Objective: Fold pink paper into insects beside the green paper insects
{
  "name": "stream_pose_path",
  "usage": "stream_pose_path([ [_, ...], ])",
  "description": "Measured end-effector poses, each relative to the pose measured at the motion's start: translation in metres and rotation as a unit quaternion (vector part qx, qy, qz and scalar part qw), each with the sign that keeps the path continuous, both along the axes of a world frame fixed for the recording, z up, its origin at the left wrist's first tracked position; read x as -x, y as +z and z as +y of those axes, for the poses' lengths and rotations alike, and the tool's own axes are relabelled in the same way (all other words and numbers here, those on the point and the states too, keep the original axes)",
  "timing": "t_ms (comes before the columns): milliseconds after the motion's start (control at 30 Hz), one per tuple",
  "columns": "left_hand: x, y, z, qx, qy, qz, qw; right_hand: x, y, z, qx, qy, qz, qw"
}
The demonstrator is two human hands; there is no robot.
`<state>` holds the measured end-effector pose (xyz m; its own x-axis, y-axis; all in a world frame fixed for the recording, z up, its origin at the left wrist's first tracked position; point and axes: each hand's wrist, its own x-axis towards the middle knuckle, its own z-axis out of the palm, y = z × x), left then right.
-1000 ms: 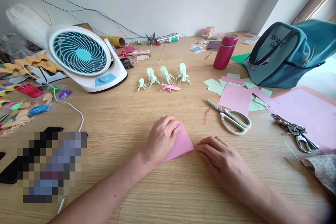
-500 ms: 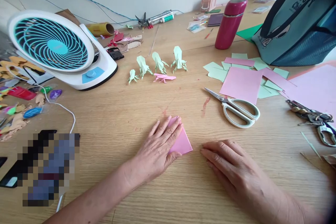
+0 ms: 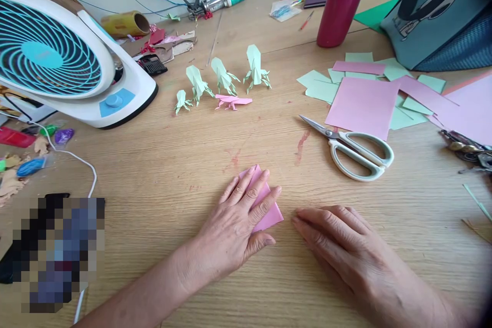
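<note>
My left hand (image 3: 238, 220) lies flat with fingers spread on a small folded pink paper (image 3: 269, 215) at the near middle of the wooden table (image 3: 192, 164), covering most of it. My right hand (image 3: 342, 246) rests palm down just to the right of the paper, fingers stretched toward it and holding nothing. Behind them stand several pale green origami figures (image 3: 223, 77) and one pink figure (image 3: 232, 101).
White-handled scissors (image 3: 357, 151) lie to the right. Pink and green paper sheets (image 3: 365, 102) spread at the right, below a teal bag (image 3: 442, 15) and a red bottle (image 3: 342, 5). A white fan (image 3: 57, 61) and its cord stand left. Keys (image 3: 469, 151) lie far right.
The view has moved closer and lower. My left hand has slid further over the pink paper and flattened it; my right hand has drawn slightly away from the paper's corner.
</note>
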<state>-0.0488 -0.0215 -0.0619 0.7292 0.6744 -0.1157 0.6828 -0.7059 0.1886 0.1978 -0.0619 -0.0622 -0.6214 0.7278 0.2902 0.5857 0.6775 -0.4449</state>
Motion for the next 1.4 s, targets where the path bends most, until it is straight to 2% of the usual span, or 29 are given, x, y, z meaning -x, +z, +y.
stream_pose_path([
  [467,-0.004,0.009,0.001,0.007,0.022,-0.011,1.000,0.004,-0.001,0.001,0.019,-0.006,0.004,1.000],
  [700,0.003,0.022,0.030,0.016,0.003,-0.067,0.998,0.007,-0.003,0.001,0.025,-0.023,0.024,0.999],
  [967,-0.010,0.047,0.058,0.053,-0.008,-0.010,0.998,0.007,-0.002,-0.001,0.073,-0.051,0.058,0.994],
  [1167,-0.009,0.045,0.052,0.040,-0.004,-0.001,0.999,0.006,-0.005,0.000,0.063,-0.064,0.083,0.993],
  [1400,-0.008,0.044,0.036,0.096,0.047,-0.026,0.994,0.005,-0.004,0.000,0.086,-0.078,0.103,0.988],
])
